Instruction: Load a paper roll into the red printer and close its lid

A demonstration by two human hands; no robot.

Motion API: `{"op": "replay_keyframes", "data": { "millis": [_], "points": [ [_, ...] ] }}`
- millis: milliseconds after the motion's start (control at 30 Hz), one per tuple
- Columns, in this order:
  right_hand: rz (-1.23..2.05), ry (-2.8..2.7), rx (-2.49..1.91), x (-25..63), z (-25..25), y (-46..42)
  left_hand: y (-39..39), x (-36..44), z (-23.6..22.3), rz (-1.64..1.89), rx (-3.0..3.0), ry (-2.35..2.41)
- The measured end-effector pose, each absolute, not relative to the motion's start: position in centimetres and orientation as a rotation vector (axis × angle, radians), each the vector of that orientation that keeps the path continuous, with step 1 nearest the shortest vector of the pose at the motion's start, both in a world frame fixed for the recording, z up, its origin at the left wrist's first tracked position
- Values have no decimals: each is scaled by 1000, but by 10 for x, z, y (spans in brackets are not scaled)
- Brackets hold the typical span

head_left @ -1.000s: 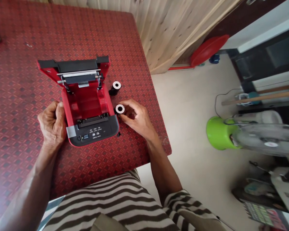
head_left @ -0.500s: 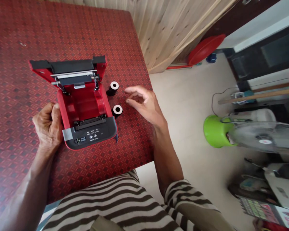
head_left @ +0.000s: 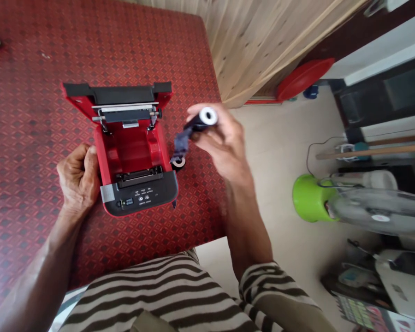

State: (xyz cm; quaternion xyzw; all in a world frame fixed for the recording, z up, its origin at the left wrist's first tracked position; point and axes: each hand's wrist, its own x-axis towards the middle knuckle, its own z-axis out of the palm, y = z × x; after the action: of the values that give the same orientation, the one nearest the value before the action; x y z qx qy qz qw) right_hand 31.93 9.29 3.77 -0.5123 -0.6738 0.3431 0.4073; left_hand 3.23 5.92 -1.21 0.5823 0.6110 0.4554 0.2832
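Black roll in the right grip, beside the red printer.

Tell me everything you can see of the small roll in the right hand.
The film roll looks dark and slightly glossy; its pale, ring-shaped end, with a dark hole, faces up. The right hand grips it, tilted, above the red table. A loose, crumpled tail hangs toward another roll; contact there is unclear.

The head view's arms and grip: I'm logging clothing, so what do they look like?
The left hand and right hand form the grip, ungloved, with no watch visible. The right sleeve is striped off-white and dark, with plain olive cloth; left sleeve is out of view.
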Motion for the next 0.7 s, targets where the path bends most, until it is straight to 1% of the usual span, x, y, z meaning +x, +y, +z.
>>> {"op": "replay_keyframes", "data": {
  "millis": [133, 200, 333, 400, 533, 700],
  "points": [
    [943, -1929, -1224, 310, 102, 61, 59, 32, -13, 1218, 1548, 1635],
    [837, -2167, -1162, 295, 113, 56, 59, 32, -14, 1219, 1546, 1634],
    [360, -2600, -1109, 260, 101, 63, 59, 30, -15, 1219, 1550, 1622],
    [207, -2704, -1151, 247, 91, 67, 58, 29, -16, 1224, 1547, 1619],
    [132, -2775, -1262, 228, 82, 72, 58, 29, -18, 1222, 1529, 1617],
    [205, -2783, -1323, 215, 80, 78, 57, 29, -17, 1222, 1510, 1595]
  ]
}}
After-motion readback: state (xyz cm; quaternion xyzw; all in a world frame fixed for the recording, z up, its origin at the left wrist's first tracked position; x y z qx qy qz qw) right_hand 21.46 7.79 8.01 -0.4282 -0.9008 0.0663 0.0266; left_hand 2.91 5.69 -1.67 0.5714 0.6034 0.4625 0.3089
